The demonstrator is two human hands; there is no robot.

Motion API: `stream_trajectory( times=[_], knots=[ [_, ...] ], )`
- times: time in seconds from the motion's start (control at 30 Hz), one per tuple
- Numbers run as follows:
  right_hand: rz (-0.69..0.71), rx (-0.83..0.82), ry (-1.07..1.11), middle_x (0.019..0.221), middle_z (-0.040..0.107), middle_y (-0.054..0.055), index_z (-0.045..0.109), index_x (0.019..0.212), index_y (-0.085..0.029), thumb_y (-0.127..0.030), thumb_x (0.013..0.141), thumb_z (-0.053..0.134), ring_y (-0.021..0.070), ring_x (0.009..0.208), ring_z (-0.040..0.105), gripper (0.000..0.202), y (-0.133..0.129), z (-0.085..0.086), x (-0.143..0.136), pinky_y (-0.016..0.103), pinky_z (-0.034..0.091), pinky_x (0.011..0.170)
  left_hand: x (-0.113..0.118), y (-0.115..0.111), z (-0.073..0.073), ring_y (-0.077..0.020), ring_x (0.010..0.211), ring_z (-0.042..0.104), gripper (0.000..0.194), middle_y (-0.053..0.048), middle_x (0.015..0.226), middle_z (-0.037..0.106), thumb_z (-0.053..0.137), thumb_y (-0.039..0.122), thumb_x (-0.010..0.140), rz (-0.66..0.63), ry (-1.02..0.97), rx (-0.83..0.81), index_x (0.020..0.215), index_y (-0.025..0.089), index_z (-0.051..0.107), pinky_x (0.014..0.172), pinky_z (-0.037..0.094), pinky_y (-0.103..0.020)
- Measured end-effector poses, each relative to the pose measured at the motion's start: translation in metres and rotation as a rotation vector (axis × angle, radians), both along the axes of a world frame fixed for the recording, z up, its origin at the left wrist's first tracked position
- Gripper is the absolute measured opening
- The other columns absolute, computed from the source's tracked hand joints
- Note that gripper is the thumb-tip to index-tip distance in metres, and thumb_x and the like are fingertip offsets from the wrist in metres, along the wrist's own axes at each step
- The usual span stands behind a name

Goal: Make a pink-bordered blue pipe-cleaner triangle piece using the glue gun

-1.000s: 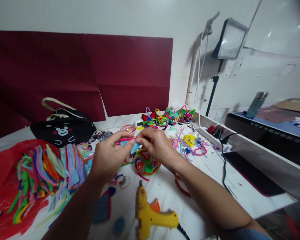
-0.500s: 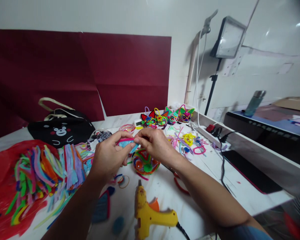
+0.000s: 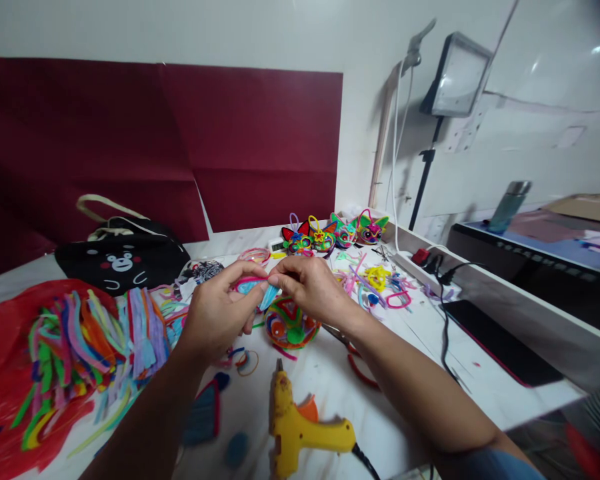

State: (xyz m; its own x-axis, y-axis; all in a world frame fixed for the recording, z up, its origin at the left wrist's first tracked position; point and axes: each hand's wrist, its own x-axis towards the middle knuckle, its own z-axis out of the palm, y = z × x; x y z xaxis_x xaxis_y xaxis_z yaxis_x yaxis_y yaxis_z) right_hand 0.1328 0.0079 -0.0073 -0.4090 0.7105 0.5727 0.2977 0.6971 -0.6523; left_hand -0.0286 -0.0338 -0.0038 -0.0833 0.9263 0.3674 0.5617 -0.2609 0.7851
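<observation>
A small blue piece with a pink edge [image 3: 250,287] is pinched between both hands above the table. My left hand [image 3: 223,307] grips it from the left with thumb and fingers, and my right hand [image 3: 310,283] pinches its right end, the fingertips of the two hands nearly touching. Just below them lies a round multicoloured fuzzy piece [image 3: 293,325] with a green centre. Nearer to me is a yellow glue gun [image 3: 293,427], its nozzle pointing away. Red-handled scissors [image 3: 363,370] lie partly under my right forearm. A blue piece with a pink edge [image 3: 203,415] rests beside my left forearm.
Colourful fuzzy strips [image 3: 75,340] lie on a red plastic bag [image 3: 0,320] at left, by a black bag [image 3: 123,257]. Several finished animal heads [image 3: 345,230] stand at the back. A power strip [image 3: 430,273], cables and a black phone-like slab [image 3: 500,340] are at right.
Both hands keep nearly the same place and grip. The blue piece between the fingertips has turned slightly.
</observation>
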Motion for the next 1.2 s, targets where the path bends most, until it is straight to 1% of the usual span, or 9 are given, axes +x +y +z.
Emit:
stream_trajectory(
  times=[0.13,0.37,0.63,0.77,0.93,1.07,1.2],
  knots=[
    [0.002,-0.012,-0.002,0.063,0.057,-0.002,0.067,0.077,-0.012,-0.017,0.088,0.061,0.0088,0.059,0.049,0.013,-0.0011,0.0003,0.0004,0.02,0.033,0.059,0.0,-0.0015,0.0013,-0.009,0.026,0.036,0.027,0.01,0.03,0.044,0.067,0.036,0.072,0.022,0.037,-0.027,0.096,0.024,0.064,0.03,0.025,-0.015],
    [-0.006,-0.003,-0.017,0.062,0.055,-0.003,0.067,0.077,-0.013,-0.017,0.088,0.06,0.009,0.059,0.047,0.014,-0.0004,-0.0011,0.0002,0.021,0.031,0.058,0.0017,-0.0022,0.0015,-0.0087,0.027,0.036,0.023,0.01,0.03,0.043,0.067,0.037,0.072,0.031,0.051,-0.007,0.09,0.022,0.066,0.032,0.026,-0.016],
    [0.016,-0.021,-0.006,0.061,0.054,-0.003,0.068,0.077,-0.013,-0.018,0.088,0.059,0.0086,0.059,0.046,0.015,0.0017,-0.0026,-0.0011,0.02,0.031,0.058,-0.0015,0.0011,0.0002,-0.0086,0.028,0.035,0.024,0.01,0.031,0.043,0.067,0.036,0.073,0.031,0.017,-0.021,0.092,0.022,0.067,0.031,0.026,-0.016],
    [0.058,-0.075,0.018,0.061,0.052,-0.003,0.068,0.079,-0.012,-0.019,0.088,0.058,0.0085,0.058,0.044,0.015,0.0037,-0.0034,-0.0008,0.02,0.031,0.056,-0.0039,0.0013,0.0002,-0.0085,0.028,0.035,0.024,0.009,0.03,0.043,0.067,0.037,0.073,0.021,0.002,-0.025,0.091,0.021,0.067,0.031,0.025,-0.016],
    [0.137,-0.154,0.077,0.064,0.055,-0.002,0.07,0.084,-0.011,-0.019,0.089,0.055,0.0091,0.059,0.047,0.017,0.0074,-0.0055,-0.0006,0.02,0.035,0.056,-0.0078,0.0033,-0.001,-0.0085,0.028,0.036,0.024,0.01,0.031,0.043,0.068,0.035,0.073,0.004,-0.018,-0.021,0.093,0.022,0.067,0.031,0.025,-0.016],
    [0.197,-0.255,0.125,0.063,0.056,-0.001,0.071,0.087,-0.011,-0.018,0.089,0.054,0.009,0.057,0.048,0.019,0.0077,-0.0051,-0.0007,0.02,0.037,0.054,-0.0075,0.0027,0.002,-0.0089,0.027,0.036,0.025,0.01,0.031,0.041,0.068,0.034,0.072,-0.013,-0.077,-0.039,0.094,0.022,0.066,0.031,0.026,-0.016],
    [0.225,-0.323,0.18,0.066,0.059,0.0,0.072,0.091,-0.01,-0.016,0.088,0.055,0.0091,0.058,0.05,0.018,0.0064,-0.0037,-0.0014,0.021,0.041,0.056,-0.0077,0.0002,0.0052,-0.0087,0.027,0.036,0.025,0.01,0.03,0.041,0.069,0.033,0.07,-0.012,-0.139,-0.056,0.092,0.021,0.065,0.031,0.027,-0.017]
  ],
)
